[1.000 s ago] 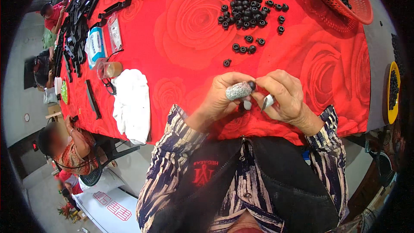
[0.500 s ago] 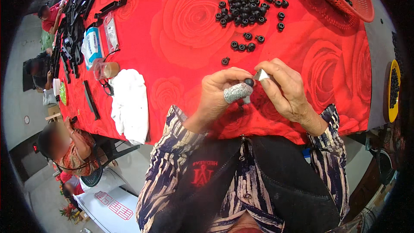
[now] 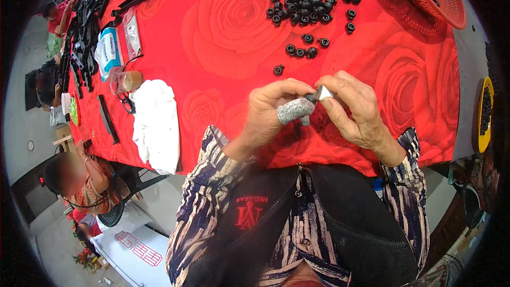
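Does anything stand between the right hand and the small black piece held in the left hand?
Only the small white and grey tool pinched in the right hand stands between that hand and the black piece in the left hand. Nothing else visible does. Whether tool and piece touch is unclear.

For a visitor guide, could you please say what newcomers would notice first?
Likely the red cloth, filling the upper middle. Black pieces cluster on it near the top; below them, the left hand wears a speckled finger cover and the right hand holds a white object.
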The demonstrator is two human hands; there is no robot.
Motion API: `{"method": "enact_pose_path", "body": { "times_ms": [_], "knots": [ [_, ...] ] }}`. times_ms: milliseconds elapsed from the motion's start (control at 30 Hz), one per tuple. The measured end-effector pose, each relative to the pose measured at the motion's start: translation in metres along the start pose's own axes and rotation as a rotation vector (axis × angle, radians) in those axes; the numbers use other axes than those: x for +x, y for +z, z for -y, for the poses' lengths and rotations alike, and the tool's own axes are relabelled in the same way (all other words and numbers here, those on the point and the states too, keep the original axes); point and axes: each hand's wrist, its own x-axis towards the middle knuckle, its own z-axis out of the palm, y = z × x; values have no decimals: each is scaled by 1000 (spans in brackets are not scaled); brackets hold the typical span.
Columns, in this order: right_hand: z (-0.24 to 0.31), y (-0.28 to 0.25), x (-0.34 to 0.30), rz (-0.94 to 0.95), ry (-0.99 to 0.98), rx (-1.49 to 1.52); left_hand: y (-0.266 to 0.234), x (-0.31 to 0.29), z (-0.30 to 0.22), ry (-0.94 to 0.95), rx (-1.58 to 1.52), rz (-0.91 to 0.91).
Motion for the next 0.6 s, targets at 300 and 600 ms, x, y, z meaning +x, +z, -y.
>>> {"method": "enact_pose_path", "body": {
  "times_ms": [300,600],
  "knots": [
    [-1,0,0,-15,20,-12,0,0,-3,9,4,12],
    [0,-1,0,21,24,-28,0,1,-4,25,56,37]
  ]
}}
